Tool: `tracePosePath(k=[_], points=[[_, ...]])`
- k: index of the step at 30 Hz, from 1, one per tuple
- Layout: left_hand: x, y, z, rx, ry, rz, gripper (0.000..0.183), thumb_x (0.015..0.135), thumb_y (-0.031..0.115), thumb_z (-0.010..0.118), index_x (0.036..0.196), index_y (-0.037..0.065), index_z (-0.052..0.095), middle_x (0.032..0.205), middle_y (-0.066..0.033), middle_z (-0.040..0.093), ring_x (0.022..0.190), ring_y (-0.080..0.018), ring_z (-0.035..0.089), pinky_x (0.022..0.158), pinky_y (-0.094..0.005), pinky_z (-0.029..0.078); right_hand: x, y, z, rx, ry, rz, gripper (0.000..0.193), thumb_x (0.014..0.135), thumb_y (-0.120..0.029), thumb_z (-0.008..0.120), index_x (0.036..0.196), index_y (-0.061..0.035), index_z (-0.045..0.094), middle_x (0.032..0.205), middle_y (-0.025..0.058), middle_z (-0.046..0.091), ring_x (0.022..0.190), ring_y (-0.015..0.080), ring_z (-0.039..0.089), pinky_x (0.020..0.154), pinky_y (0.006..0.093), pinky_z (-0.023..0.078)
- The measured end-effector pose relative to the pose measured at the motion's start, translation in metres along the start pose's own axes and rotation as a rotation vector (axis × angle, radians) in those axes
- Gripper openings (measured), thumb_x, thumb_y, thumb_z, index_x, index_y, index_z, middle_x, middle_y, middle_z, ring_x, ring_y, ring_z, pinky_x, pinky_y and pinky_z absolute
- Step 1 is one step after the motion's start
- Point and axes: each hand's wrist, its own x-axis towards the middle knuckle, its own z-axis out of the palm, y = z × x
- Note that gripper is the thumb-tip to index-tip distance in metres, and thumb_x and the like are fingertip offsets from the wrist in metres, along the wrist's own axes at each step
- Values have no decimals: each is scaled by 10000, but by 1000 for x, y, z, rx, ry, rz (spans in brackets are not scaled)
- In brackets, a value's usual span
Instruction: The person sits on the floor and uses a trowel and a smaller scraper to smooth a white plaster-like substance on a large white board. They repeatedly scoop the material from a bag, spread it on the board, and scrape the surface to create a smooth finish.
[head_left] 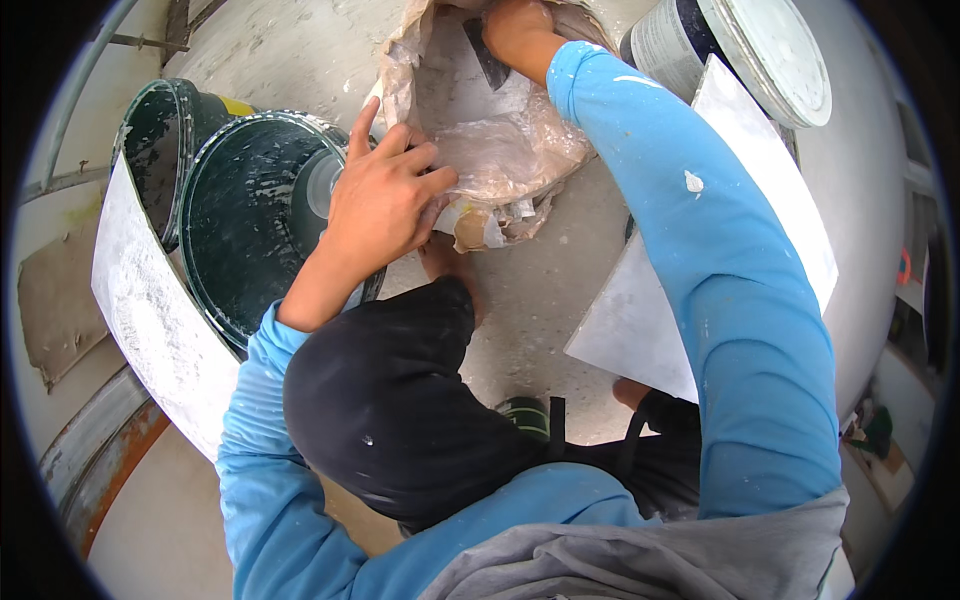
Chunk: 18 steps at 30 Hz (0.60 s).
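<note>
A crumpled bag [540, 150] of brownish paper with clear plastic lies at the top middle, its mouth open and whitish powder inside. My right hand [518, 32] reaches into it, closed round a scraper with a dark flat blade [485, 55]; the bag's far side partly hides the fingers. At the bag's near left edge is my left hand [385, 190], its index finger stretched along the rim and the other fingers bent over the bag. Just left of that hand, a dark green bucket [240, 230] stands open, streaked with white, with a pale round thing inside.
Another dark green bucket [160, 150] stands behind the first. A white lidded pail [770, 60] is at the top right. White sheets lie at the left [160, 310] and under my right arm [640, 310]. My bent knee [380, 390] is close below the bag.
</note>
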Motion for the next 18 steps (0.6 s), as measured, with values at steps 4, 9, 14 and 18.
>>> tracePosePath(k=[4, 9, 14, 18], points=[[-10, -5, 3, -9, 18, -46, 201, 725, 149, 786, 922, 161, 746, 899, 22, 638, 1060, -224, 580, 1219, -609, 218, -44, -27, -108, -124, -314, -198, 236, 915, -201, 627, 1076, -124, 781, 1108, 64, 750, 977, 261, 724, 701, 425, 556], [-9, -4, 3, -55, 31, 2, 191, 712, 139, 796, 885, 139, 716, 895, 6, 618, 1068, -244, 576, 1201, -608, 240, -54, -54, -93, -57, -221, -462, 211, 928, -190, 629, 1057, -138, 788, 1110, 59, 773, 987, 276, 753, 783, 406, 602], [-17, -3, 3, -29, 38, -12, 187, 710, 130, 798, 870, 137, 702, 891, 3, 615, 1060, -241, 577, 1198, -605, 248, -39, -74, -51, 127, -258, -320, 216, 935, -197, 627, 1074, -146, 785, 1103, 78, 772, 1016, 269, 748, 766, 417, 605], [-21, -3, 4, -16, 33, -25, 188, 714, 124, 795, 873, 138, 697, 899, 4, 615, 1044, -240, 576, 1196, -600, 253, -25, -52, -53, 25, -210, -177, 231, 947, -219, 607, 1073, -158, 790, 1113, 88, 770, 1069, 269, 728, 889, 456, 564]])
